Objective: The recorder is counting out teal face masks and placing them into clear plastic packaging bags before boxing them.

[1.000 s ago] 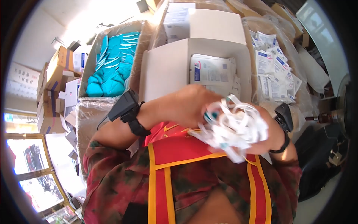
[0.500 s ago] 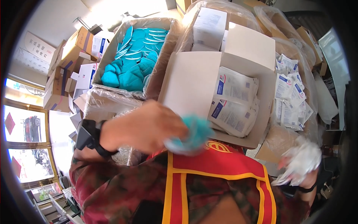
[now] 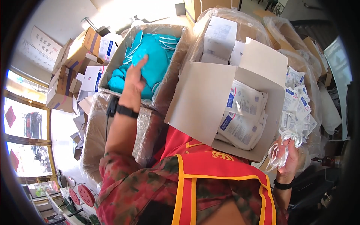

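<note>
In the plastic-lined carton (image 3: 175, 71) at the upper left lie many turquoise, white-edged pieces that look like face masks (image 3: 168, 40). My left hand (image 3: 134, 79) is over this pile, a digit laid on a smooth, rounded turquoise face mask (image 3: 153, 60); its other fingers are partly hidden. At the lower right, my right hand (image 3: 290, 159) grips a bundle of thin white looped straps (image 3: 279, 152), some hanging past the fingers. Between the hands stands an open white box (image 3: 200, 101) with its flaps spread, holding white packets (image 3: 245, 99) with blue labels.
Loose white packets (image 3: 296, 99) fill a plastic-lined carton beside the white box. Another lined carton (image 3: 95, 138) stands nearer on the left. Closed white boxes (image 3: 220, 35) sit behind, and brown cartons (image 3: 84, 45) are piled at the far left.
My left hand has gone from in front of my chest, where it held something turquoise, forward and left to the mask carton. My right hand has risen slightly leftward, still gripping the white straps.
</note>
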The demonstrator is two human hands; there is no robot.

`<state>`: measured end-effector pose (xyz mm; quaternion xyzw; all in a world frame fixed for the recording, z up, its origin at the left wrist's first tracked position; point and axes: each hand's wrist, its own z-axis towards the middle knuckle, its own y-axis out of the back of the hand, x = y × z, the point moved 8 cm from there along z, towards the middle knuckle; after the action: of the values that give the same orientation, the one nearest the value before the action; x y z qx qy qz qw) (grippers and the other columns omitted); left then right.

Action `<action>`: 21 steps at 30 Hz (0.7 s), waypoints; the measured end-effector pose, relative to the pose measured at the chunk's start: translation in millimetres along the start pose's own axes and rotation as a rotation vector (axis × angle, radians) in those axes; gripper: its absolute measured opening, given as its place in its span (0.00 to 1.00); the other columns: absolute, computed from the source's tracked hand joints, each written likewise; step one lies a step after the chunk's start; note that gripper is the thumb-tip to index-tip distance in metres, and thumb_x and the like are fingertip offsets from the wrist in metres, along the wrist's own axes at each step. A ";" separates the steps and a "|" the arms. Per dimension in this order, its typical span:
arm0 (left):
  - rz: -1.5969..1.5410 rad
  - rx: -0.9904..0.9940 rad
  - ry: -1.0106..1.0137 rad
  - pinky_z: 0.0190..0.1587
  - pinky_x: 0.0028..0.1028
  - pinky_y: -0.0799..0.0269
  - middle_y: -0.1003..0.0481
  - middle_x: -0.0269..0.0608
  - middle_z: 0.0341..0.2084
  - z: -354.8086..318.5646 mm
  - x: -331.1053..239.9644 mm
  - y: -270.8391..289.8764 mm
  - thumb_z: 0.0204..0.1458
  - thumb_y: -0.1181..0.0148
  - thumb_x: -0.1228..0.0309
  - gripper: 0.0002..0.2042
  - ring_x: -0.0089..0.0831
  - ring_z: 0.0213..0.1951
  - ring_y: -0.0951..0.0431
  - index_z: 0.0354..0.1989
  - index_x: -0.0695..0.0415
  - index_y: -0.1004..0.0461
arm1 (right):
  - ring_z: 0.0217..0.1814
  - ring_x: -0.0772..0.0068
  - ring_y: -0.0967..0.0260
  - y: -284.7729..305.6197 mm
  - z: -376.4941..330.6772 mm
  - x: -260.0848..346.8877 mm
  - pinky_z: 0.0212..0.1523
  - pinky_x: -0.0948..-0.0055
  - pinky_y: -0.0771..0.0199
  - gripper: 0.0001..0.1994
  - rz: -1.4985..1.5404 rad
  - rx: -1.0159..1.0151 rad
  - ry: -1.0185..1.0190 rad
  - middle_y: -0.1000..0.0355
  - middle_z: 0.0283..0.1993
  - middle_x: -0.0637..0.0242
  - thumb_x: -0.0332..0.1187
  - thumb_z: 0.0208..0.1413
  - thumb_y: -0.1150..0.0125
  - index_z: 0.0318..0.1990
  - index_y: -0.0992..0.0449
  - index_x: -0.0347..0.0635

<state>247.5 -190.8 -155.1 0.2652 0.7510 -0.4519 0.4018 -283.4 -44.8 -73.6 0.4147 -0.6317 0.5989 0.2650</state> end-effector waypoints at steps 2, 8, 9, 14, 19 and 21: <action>-0.039 -0.020 -0.043 0.41 0.37 0.22 0.25 0.49 0.46 68.0 -26.4 9.3 0.51 0.34 0.65 0.22 0.38 0.42 0.22 0.51 0.62 0.29 | 0.19 0.74 0.36 -7.9 4.6 -7.2 0.20 0.73 0.30 0.12 0.024 -0.071 -0.035 0.34 0.21 0.66 0.42 0.60 0.43 0.35 0.28 0.41; 0.316 -0.523 0.029 0.27 0.31 0.31 0.29 0.46 0.41 156.5 -22.2 62.7 0.47 0.32 0.56 0.25 0.33 0.34 0.29 0.49 0.58 0.27 | 0.17 0.70 0.35 -29.3 8.6 -8.3 0.20 0.70 0.30 0.13 -0.079 -0.020 -0.019 0.32 0.19 0.63 0.41 0.56 0.39 0.33 0.27 0.38; 0.301 -0.445 0.002 0.24 0.30 0.33 0.29 0.46 0.40 152.3 -10.6 63.8 0.48 0.32 0.58 0.22 0.33 0.34 0.28 0.47 0.57 0.26 | 0.17 0.70 0.34 -34.1 7.7 -8.3 0.20 0.69 0.30 0.14 -0.094 0.040 0.006 0.32 0.19 0.62 0.41 0.56 0.38 0.33 0.26 0.38; 0.096 -0.352 0.089 0.21 0.24 0.31 0.24 0.41 0.26 92.4 49.4 51.8 0.51 0.36 0.69 0.08 0.26 0.23 0.26 0.35 0.57 0.27 | 0.18 0.68 0.34 -25.6 17.2 -15.9 0.20 0.70 0.30 0.14 -0.104 -0.034 -0.046 0.32 0.19 0.60 0.41 0.57 0.40 0.36 0.26 0.37; 0.279 0.033 -0.163 0.26 0.18 0.31 0.24 0.34 0.24 -22.2 38.0 -55.0 0.54 0.39 0.69 0.05 0.16 0.21 0.29 0.34 0.56 0.27 | 0.32 0.69 0.29 -57.1 53.2 -34.2 0.34 0.70 0.27 0.22 -0.046 0.153 -0.088 0.29 0.32 0.62 0.47 0.62 0.47 0.53 0.33 0.36; 0.359 0.254 -0.226 0.30 0.17 0.33 0.24 0.34 0.25 -84.7 39.0 -119.1 0.55 0.40 0.69 0.06 0.16 0.24 0.30 0.36 0.57 0.28 | 0.44 0.70 0.28 -63.2 66.1 -50.7 0.45 0.68 0.28 0.26 0.056 0.147 -0.143 0.28 0.42 0.64 0.49 0.64 0.53 0.60 0.37 0.36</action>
<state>105.0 -167.5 -109.7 0.3906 0.5795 -0.4908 0.5204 -193.4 -95.0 -91.3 0.4569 -0.6146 0.6198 0.1715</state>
